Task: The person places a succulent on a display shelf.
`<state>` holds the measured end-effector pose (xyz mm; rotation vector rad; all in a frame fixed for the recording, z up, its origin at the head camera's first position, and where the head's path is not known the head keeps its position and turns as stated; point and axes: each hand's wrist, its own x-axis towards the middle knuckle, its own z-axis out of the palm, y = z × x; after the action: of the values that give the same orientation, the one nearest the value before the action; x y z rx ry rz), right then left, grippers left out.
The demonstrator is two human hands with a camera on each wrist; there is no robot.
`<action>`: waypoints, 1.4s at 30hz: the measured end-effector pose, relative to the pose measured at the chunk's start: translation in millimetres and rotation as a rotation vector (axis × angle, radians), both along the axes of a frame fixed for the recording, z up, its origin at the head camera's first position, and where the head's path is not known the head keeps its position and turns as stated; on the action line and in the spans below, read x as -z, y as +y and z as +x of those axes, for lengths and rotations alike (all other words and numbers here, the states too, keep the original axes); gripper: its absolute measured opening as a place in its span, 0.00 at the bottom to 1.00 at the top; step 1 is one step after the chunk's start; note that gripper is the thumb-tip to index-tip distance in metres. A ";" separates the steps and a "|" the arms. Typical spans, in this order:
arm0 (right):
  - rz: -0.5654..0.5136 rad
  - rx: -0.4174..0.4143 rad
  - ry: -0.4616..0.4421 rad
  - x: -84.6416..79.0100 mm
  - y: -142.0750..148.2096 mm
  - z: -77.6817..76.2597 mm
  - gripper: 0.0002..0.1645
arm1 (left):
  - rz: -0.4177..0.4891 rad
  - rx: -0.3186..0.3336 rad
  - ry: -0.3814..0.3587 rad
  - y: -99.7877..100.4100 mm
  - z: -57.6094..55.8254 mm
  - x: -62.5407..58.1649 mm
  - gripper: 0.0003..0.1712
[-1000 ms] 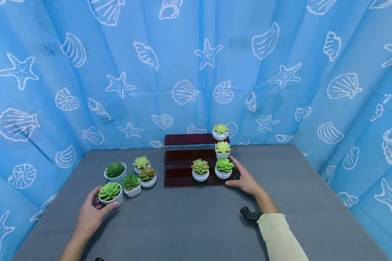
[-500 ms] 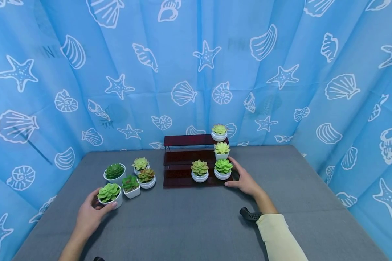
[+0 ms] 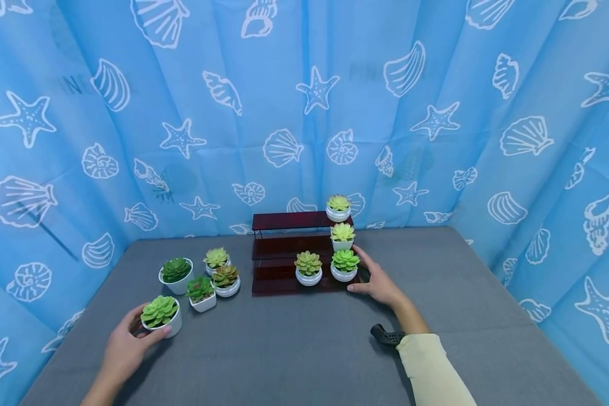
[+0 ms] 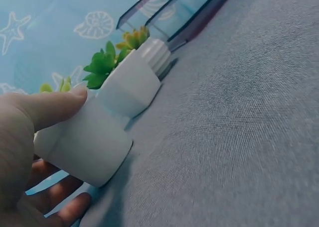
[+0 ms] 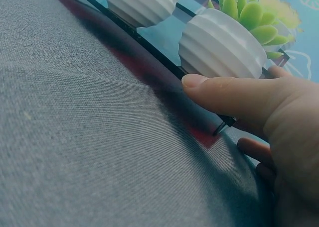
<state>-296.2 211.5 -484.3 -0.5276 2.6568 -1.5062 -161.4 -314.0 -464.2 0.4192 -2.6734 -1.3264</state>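
Note:
My left hand [image 3: 124, 344] grips a round white pot with a light green succulent [image 3: 159, 313] at the table's left side. In the left wrist view the thumb presses the wall of this white pot [image 4: 92, 142], which looks slightly tilted; the other fingers curl behind it. At the right end of a dark red three-tier display shelf [image 3: 279, 245], my right hand [image 3: 383, 285] holds the corner. Its thumb rests on the front edge of the lowest tier, beside a bright green succulent in a ribbed white pot [image 5: 219, 45].
Several potted succulents stand close by on the left: a dark green one [image 3: 176, 275], one in a square pot [image 3: 202, 293], a reddish one [image 3: 226, 280] and a pale one [image 3: 216, 259]. Other pots sit on the shelf, including a yellowish-green one [image 3: 308, 268]. A blue curtain [image 3: 284, 113] hangs behind.
My left hand has drawn the light green succulent's pot a little left and nearer to me, widening its gap from the square pot. My right hand stays at the shelf corner.

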 end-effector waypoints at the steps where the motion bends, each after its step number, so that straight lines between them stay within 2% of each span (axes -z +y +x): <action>1: 0.001 0.002 0.002 0.4 0.0 -0.1 0.59 | 0.002 0.007 -0.009 -0.9 2.0 -0.8 0.52; 9: 0.018 -0.011 0.025 3.3 -1.8 -0.3 0.59 | 0.046 0.053 -0.138 -5.9 17.3 -5.6 0.60; 13: 0.018 -0.005 0.018 4.2 -2.8 0.9 0.59 | 0.060 0.055 -0.168 -2.1 22.1 -9.3 0.62; 20: 0.036 0.018 -0.005 4.7 -3.1 2.4 0.59 | 0.090 0.069 -0.157 17.1 25.3 -16.3 0.60; 25: 0.026 0.020 0.002 4.4 -2.5 3.4 0.59 | 0.121 0.087 -0.145 36.5 23.7 -15.9 0.57; 35: 0.032 0.020 0.011 3.9 0.8 3.7 0.59 | 0.172 0.155 -0.091 71.7 13.4 -10.4 0.51; 42: 0.047 0.021 0.025 2.9 2.0 0.1 0.60 | 0.181 0.202 -0.003 94.9 0.4 -6.9 0.49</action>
<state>-296.2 213.5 -487.2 -0.5202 2.7180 -1.4479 -161.0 -219.0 -457.3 0.1722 -2.6658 -1.6328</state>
